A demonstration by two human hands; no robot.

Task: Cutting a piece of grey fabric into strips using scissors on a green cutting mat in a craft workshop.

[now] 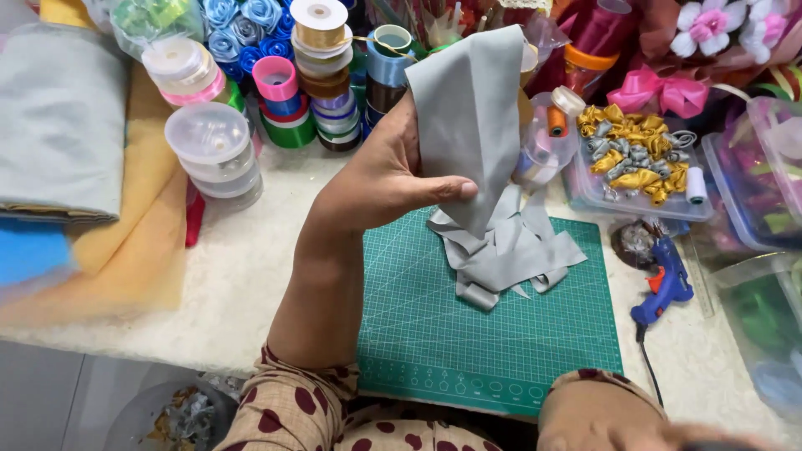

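My left hand is raised above the green cutting mat and pinches a wide grey ribbon strip between thumb and fingers. The strip stands upright, its folded top near the ribbon spools and its lower end hanging toward the mat. Below it, a loose pile of grey ribbon pieces lies on the mat's far half. Only my right forearm shows, at the bottom right with a spotted sleeve. That hand is cut off by the frame's edge.
Stacked ribbon spools and clear round tubs stand behind the mat. Folded cloths lie at the left. A clear tray of gold and grey ribbon bits and a blue glue gun sit at the right.
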